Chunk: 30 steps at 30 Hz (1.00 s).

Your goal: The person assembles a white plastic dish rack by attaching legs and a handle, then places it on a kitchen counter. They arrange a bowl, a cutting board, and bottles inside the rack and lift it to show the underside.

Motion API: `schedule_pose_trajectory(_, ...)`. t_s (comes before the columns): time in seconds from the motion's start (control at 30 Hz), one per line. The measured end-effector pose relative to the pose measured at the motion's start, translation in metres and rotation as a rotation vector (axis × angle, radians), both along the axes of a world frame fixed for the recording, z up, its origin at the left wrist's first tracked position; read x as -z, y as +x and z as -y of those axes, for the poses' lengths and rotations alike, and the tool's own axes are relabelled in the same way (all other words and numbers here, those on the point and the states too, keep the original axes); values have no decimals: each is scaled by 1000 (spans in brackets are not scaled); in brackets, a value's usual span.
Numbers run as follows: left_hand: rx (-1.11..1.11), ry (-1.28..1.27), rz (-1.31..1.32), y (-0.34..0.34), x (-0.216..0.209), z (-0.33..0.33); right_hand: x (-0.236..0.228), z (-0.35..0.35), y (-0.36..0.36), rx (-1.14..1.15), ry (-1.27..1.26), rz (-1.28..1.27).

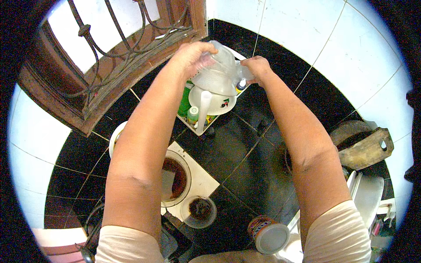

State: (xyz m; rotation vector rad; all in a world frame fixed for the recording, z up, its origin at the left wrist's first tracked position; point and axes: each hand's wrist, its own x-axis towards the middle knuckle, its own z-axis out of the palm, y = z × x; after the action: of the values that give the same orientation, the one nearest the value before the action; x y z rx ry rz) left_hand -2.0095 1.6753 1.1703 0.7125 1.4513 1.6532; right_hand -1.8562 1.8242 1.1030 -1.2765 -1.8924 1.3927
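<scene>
Over the far corner of the black counter, my left hand [199, 57] curls its fingers around a translucent plastic thing [217, 74], a bag or container whose exact kind is unclear. On its right side, my right hand [258, 69] is closed on a clear, pale plastic part [244, 72]; whether this belongs to the same thing cannot be told. Just below is a white plastic bowl [212, 103] with a small red-and-green print. A white handle [203, 111] points toward me. These rest on a white tray [191, 127] along with a green bottle [193, 113].
Nearer me, a round tub of dark brown contents [179, 175] stands on a cream board, beside a clear cup [199, 211]. A lidded canister [269, 236] lies at the front. A wooden board [367, 149] and plates [367, 197] stand right; a barred window [109, 48] is far left.
</scene>
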Motion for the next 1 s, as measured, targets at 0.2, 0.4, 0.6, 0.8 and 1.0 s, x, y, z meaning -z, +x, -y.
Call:
schedule_pose_trajectory(0.2, 67, 175, -144, 53, -109, 29, -7, -9, 11, -6, -86, 120)
schedule_pose_trajectory(0.4, 452, 97, -843, 129, -157, 87, 6, -20, 31, -127, 280, -22)
schedule_pose_trajectory(0.6, 715, -236, -1124, 204, -79, 130, -26, 31, 37, -169, 795, 561)
schedule_pose_trajectory(0.8, 784, -647, -909, 224, -17, 142, -40, 107, 32, -647, 1123, 347)
schedule_pose_trajectory(1.0, 786, -399, -944, 240, 19, 150, -26, 137, 22, -706, 1174, 571)
